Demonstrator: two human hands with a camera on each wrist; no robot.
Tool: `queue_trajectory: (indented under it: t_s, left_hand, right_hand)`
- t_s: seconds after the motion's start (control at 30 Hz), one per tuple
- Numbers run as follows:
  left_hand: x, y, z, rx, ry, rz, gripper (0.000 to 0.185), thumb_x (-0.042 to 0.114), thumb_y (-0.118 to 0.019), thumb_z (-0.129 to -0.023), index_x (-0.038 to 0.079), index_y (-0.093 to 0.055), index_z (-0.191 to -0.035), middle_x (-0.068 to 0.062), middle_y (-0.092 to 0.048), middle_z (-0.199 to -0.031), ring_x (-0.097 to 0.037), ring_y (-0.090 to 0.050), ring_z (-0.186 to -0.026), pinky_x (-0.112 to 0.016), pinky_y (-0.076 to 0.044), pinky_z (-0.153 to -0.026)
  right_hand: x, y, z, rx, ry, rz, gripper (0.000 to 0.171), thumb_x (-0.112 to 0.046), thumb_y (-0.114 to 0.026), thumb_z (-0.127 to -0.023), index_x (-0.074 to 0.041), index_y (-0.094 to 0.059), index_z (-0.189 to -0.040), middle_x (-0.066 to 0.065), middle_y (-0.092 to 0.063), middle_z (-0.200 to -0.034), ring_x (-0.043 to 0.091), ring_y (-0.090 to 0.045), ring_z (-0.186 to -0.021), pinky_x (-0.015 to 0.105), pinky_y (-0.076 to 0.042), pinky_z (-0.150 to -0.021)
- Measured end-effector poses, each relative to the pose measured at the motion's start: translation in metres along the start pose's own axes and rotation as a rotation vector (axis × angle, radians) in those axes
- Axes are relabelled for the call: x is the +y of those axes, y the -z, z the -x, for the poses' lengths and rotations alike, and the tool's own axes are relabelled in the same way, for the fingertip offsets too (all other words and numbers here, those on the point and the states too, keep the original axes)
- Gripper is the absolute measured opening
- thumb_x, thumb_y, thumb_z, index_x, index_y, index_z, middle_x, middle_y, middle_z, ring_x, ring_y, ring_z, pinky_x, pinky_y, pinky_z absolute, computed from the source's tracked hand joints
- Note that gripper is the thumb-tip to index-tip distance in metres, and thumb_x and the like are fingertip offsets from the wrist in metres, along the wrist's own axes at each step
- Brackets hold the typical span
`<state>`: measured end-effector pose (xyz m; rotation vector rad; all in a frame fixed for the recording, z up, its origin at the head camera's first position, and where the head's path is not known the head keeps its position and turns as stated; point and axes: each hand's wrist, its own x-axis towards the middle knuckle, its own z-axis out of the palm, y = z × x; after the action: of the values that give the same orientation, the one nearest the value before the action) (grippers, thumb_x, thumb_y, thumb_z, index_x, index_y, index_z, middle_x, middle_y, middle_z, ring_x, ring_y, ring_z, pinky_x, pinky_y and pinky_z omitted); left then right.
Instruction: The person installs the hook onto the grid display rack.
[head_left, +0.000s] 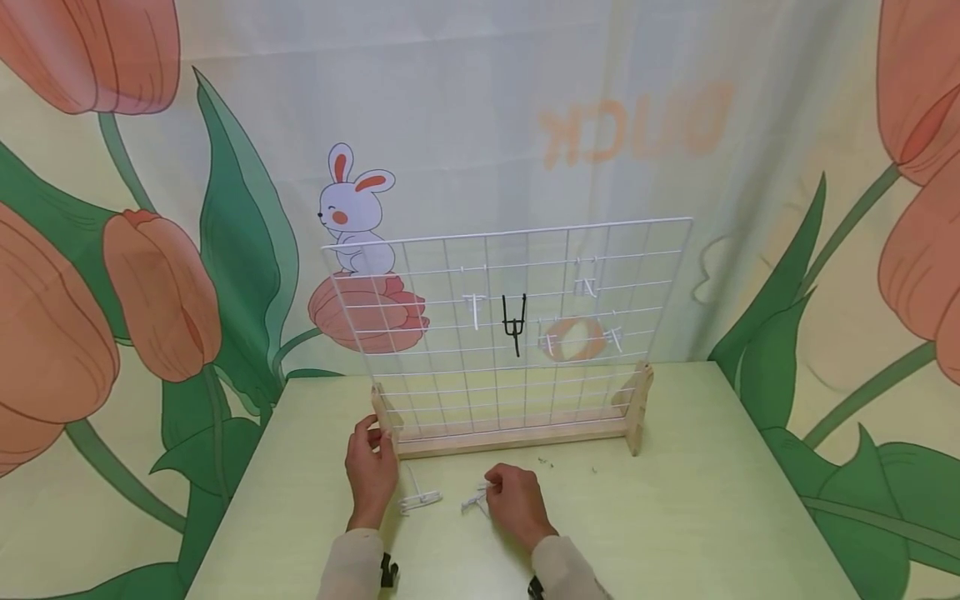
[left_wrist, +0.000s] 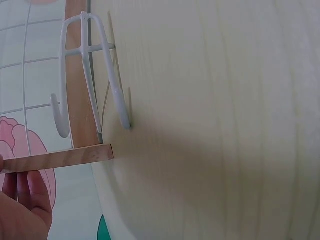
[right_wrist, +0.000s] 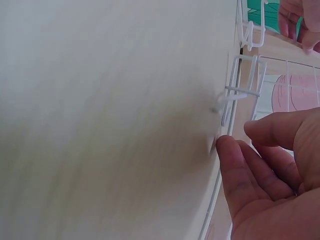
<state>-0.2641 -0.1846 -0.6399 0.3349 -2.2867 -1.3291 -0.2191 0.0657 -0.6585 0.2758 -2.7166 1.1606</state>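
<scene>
My left hand (head_left: 371, 477) grips the left foot (left_wrist: 60, 159) of the wooden stand, with its fingers against the foot's side. Just right of that hand, a white wire hook (head_left: 420, 502) rests on the table; it looms close in the left wrist view. My right hand (head_left: 517, 504) is beside a second white hook (right_wrist: 242, 92) on the table. Its thumb and forefinger are apart, with a gap between the tips, and whether they touch the hook I cannot tell. The white wire grid (head_left: 442, 367) rises from the stand, behind both hands.
On the grid hang a black hook (head_left: 514, 325) and several white hooks, one (head_left: 474, 308) left of the black one and another (head_left: 587, 287) to its upper right. Small dark bits (head_left: 545, 462) lie on the table (head_left: 712, 517). A printed curtain (head_left: 465, 125) hangs behind.
</scene>
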Motion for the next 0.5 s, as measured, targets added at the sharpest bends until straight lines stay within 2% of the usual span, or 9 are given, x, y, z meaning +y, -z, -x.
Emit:
queue_trajectory:
  t_s: [0.2,0.5]
  left_hand:
    - [0.0024,-0.0003,0.0008,0.005,-0.004,0.005,0.035,0.013,-0.059,-0.108,0.010,-0.055,-0.143,-0.017,-0.065,-0.120,-0.032,-0.069,-0.110,-0.050,-0.061,-0.091]
    - [0.0010,-0.0006,-0.0001,0.022,0.000,-0.013,0.035,0.012,-0.060,-0.108,0.010,-0.056,-0.142,-0.016,-0.066,-0.120,-0.031,-0.069,-0.110,-0.050,-0.062,-0.091]
  right_hand:
    - [0.0023,-0.0006,-0.0050,0.004,-0.042,-0.016,0.011,-0.003,-0.079,-0.087,-0.007,-0.080,-0.097,0.004,-0.079,-0.090,0.015,-0.072,-0.081,0.031,-0.060,-0.071]
    - [0.0002,-0.0001,-0.0012,-0.011,-0.118,-0.021,0.006,-0.012,-0.081,-0.087,-0.012,-0.079,-0.093,-0.003,-0.076,-0.085,0.012,-0.070,-0.079,0.031,-0.058,-0.071]
